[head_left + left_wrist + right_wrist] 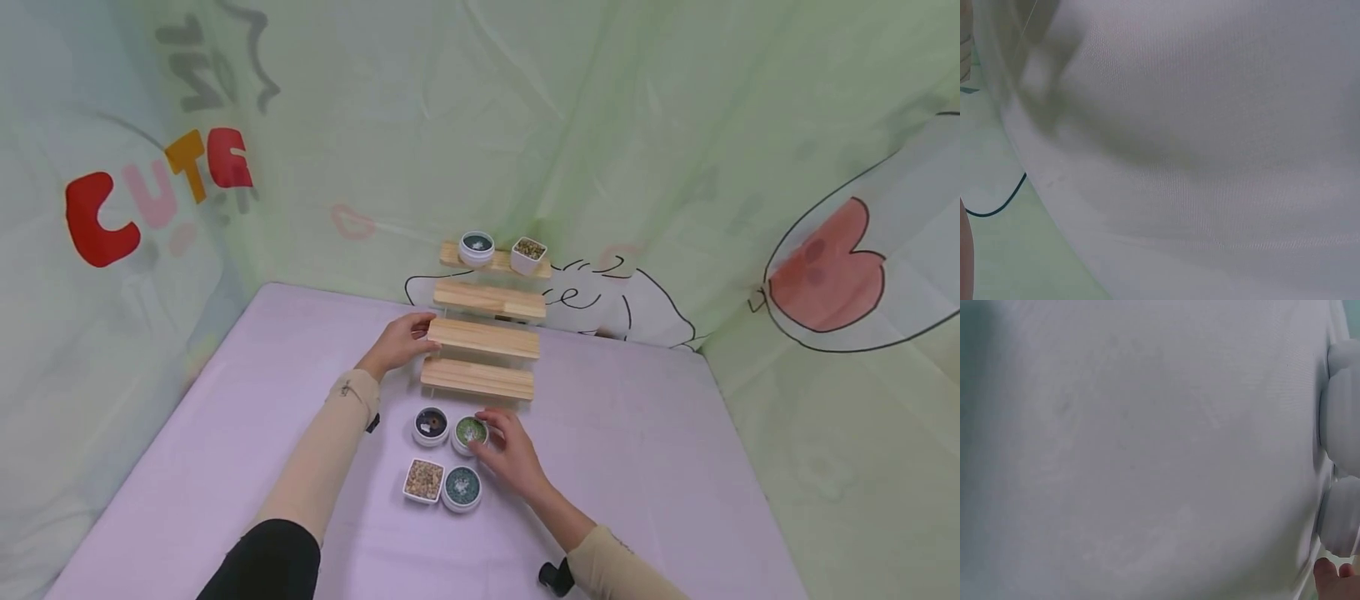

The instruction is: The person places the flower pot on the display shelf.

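Observation:
A stepped wooden display shelf (480,379) stands near the back of the table in the head view. My left hand (401,343) grips its left end at the third board from the top, thumb below the fingers. In front of the shelf, my right hand (516,457) holds a small round white pot with green filling (471,430) between thumb and fingers. Beside that pot are a round pot with dark filling (431,425), a square pot of tan pebbles (423,480) and a round pot with teal filling (462,487). Right fingertips (1325,575) show below white pots in the right wrist view.
On the top board stand a round white pot with dark teal filling (477,247) and a square pebble pot (528,252). A pale lilac cloth (637,483) covers the table. Printed fabric (390,150) hangs behind and at both sides.

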`<state>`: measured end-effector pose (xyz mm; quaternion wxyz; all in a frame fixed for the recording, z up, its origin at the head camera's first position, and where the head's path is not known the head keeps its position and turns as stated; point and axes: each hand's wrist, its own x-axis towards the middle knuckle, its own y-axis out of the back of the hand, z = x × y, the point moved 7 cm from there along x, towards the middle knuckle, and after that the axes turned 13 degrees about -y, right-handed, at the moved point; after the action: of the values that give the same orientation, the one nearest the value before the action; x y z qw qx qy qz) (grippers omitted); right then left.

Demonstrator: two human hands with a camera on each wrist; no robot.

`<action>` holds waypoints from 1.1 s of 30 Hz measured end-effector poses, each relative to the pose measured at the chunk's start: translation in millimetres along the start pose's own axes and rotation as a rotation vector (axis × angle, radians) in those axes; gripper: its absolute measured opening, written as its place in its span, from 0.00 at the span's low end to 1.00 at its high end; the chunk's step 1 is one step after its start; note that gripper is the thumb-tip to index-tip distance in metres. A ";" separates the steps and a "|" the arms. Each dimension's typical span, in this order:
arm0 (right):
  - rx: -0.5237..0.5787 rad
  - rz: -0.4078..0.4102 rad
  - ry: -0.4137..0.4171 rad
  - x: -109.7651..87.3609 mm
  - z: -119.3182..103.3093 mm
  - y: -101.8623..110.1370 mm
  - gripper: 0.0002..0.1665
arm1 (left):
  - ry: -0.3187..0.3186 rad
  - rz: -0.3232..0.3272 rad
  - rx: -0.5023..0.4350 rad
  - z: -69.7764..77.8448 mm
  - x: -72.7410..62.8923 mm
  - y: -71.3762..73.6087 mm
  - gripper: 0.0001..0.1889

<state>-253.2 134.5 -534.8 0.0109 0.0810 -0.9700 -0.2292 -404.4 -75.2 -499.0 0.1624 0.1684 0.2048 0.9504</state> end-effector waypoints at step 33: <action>-0.076 0.043 0.021 5.7 -8.9 -2.1 0.24 | 0.000 0.012 -0.013 1.1 -1.2 -1.4 0.35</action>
<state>-258.0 127.8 -527.8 0.0290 0.0620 -0.9619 -0.2648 -402.5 -74.0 -498.9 0.1579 0.1687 0.1974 0.9527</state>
